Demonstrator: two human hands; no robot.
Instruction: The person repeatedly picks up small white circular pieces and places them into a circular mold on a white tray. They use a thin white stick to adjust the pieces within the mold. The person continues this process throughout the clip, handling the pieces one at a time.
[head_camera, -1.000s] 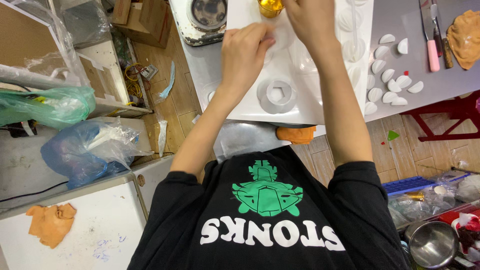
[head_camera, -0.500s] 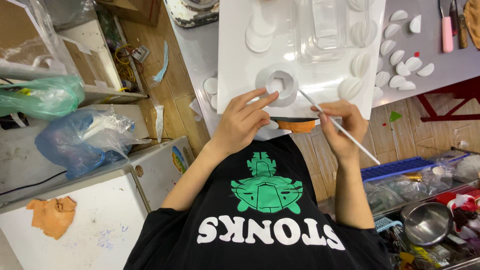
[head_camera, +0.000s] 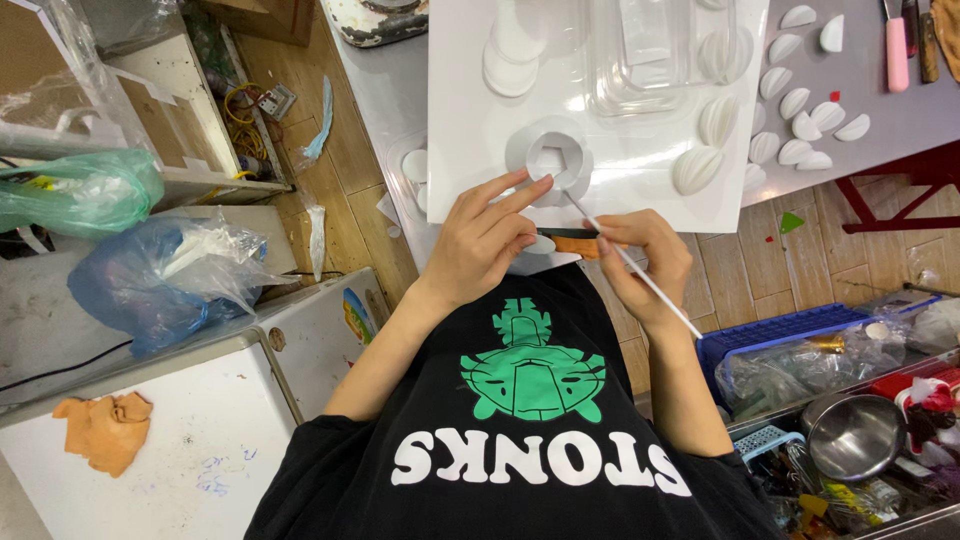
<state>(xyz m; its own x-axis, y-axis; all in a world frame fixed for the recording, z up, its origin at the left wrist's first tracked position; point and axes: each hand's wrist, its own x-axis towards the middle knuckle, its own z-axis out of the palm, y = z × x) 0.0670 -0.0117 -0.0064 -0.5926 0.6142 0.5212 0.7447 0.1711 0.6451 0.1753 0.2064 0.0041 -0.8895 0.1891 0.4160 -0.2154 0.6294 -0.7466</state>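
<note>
Head view: the left hand (head_camera: 482, 243) lies open, fingertips pinning the white ring (head_camera: 549, 161) flat on the white board (head_camera: 460, 120). At four o'clock, the right hand (head_camera: 640, 262) pinches a thin stick (head_camera: 632, 266), tip touching the ring.

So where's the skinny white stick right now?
In the head view the thin white stick is in the right hand, its tip reaching up to the grey ring-shaped piece on the white board, beside the left hand.

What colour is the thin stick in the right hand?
White; the thin stick, held in the right hand, shows clearly in the head view.
</note>
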